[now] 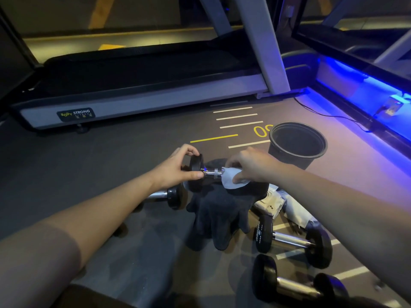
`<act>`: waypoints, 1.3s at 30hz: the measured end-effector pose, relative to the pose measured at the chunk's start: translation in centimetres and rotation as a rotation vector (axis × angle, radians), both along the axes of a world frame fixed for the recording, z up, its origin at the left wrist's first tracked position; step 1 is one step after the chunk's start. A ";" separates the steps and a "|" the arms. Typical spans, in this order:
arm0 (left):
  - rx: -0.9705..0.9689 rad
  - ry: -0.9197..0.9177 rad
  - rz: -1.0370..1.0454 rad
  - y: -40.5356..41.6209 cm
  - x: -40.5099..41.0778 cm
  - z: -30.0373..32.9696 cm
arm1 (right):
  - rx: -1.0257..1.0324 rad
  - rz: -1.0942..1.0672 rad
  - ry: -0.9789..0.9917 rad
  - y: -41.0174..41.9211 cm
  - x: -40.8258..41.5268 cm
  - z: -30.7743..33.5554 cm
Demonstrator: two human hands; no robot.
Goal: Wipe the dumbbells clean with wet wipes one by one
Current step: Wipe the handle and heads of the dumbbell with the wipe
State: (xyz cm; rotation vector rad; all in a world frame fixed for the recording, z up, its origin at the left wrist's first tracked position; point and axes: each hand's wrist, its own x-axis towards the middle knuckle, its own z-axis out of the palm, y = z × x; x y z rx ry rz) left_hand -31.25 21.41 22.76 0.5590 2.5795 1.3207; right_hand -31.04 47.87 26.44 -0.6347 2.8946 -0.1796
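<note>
My left hand (pixel 181 166) grips the black left head of a small dumbbell (pixel 196 167), holding it above a dark towel (pixel 219 215) on the floor. My right hand (pixel 250 166) pinches a white wet wipe (pixel 230 182) wrapped over the right end of the chrome handle (pixel 212 172); that end's head is hidden. Another dumbbell (pixel 171 196) lies on the floor under my left wrist. Two more dumbbells lie at the lower right, one (pixel 293 241) nearer the towel and one (pixel 295 285) closest to me.
A black bucket (pixel 298 144) stands just beyond my right hand. A white wipes pack (pixel 270 203) lies right of the towel. A treadmill (pixel 138 90) spans the back. A blue-lit frame and cable (pixel 364 90) run along the right side.
</note>
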 end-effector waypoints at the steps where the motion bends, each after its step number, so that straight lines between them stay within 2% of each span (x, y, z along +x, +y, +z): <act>1: 0.005 0.002 -0.002 0.0 0.0 -0.1 | -0.008 -0.004 -0.003 -0.3 0.1 0.0; 21: -0.007 -0.044 -0.001 -0.3 -0.1 -0.4 | -0.187 -0.048 -0.020 -5.7 -1.2 -2.0; 31: -0.031 -0.049 0.027 0.3 -0.4 0.3 | 0.041 -0.031 0.010 -3.2 -1.0 -0.3; 35: -0.009 -0.085 0.050 0.6 -0.7 0.2 | 0.076 -0.066 0.058 -1.1 -0.6 -0.2; 39: 0.095 -0.169 0.061 0.6 -0.8 0.3 | 0.053 -0.110 0.067 1.1 -0.4 -0.6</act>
